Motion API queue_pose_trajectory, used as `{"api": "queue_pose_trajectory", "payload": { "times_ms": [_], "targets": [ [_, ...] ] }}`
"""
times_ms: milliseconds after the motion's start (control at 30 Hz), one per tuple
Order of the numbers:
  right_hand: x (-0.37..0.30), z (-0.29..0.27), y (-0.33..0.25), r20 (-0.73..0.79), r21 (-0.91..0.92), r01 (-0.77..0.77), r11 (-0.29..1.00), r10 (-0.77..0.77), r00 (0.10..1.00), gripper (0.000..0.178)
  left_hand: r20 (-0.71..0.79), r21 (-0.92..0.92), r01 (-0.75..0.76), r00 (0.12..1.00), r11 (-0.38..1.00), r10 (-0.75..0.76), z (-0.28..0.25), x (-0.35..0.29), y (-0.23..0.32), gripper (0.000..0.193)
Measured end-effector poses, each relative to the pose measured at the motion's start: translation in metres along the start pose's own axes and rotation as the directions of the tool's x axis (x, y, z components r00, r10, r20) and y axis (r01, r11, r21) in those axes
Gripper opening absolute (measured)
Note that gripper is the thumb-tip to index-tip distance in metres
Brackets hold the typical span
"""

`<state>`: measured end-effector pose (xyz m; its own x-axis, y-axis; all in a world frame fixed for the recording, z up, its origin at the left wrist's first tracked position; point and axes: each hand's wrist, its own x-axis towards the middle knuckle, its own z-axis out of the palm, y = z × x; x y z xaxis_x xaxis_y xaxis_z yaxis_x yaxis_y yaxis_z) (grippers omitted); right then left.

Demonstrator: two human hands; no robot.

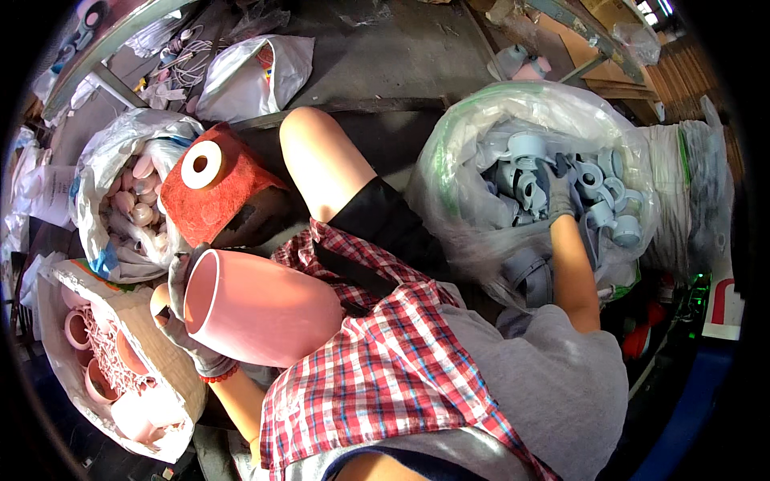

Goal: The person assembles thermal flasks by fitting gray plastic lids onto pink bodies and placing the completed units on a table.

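Observation:
My left hand [186,325], in a grey glove with dark fingertips, grips a large pink plastic cup-shaped part [273,309] near its open rim. The part lies on its side against my lap, its mouth facing left. On the right, my gloved right hand [561,196] reaches into a clear plastic bag [457,152] of light grey-blue plastic parts [601,188], many ring-shaped or tubular. Its fingers are stretched out among the parts, their tips partly hidden. A cream ring [202,164] rests on a red cloth-covered block [212,208] in front of my left hand.
A white sack [96,172] of small rounded pink pieces [140,196] stands at the left. Nearer me is another sack [172,385] with pink rings and cups. A white bag [281,72] lies farther off. Metal frame bars [120,48] cross the far left, and stacked cardboard [682,76] stands far right.

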<state>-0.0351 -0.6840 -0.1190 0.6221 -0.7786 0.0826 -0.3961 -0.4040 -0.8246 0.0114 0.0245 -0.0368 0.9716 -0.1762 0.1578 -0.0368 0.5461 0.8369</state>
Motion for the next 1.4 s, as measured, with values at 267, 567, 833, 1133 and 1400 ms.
{"api": "queue_pose_trajectory", "payload": {
  "times_ms": [267,567,833,1133,1400],
  "targets": [
    [0.035,0.051,0.079,-0.085,0.306,0.235,0.923,-0.219,0.972,0.069,-0.495,0.131,0.056,0.869,0.99,0.017,-0.02,-0.004,-0.016,0.08],
    [-0.01,0.014,-0.188,0.092,-0.643,0.669,0.373,-0.829,0.551,0.075,0.112,0.777,-0.193,0.979,0.599,0.17,-0.025,-0.057,0.013,0.107],
    [-0.112,0.12,-0.347,0.44,0.592,0.561,0.578,-0.815,0.376,0.048,0.087,0.396,-0.114,0.992,0.911,0.087,0.049,-0.011,0.038,0.13],
    [-0.268,0.198,-0.465,0.389,0.921,0.299,0.251,-0.655,-0.648,0.053,-0.103,0.487,0.064,0.995,0.871,-0.016,0.056,-0.047,0.045,0.139],
    [-0.283,0.211,-0.463,0.304,0.94,0.329,0.09,-0.659,-0.688,0.054,-0.214,0.427,0.046,0.976,0.903,0.052,0.063,-0.051,0.033,0.125]
  ]
}}
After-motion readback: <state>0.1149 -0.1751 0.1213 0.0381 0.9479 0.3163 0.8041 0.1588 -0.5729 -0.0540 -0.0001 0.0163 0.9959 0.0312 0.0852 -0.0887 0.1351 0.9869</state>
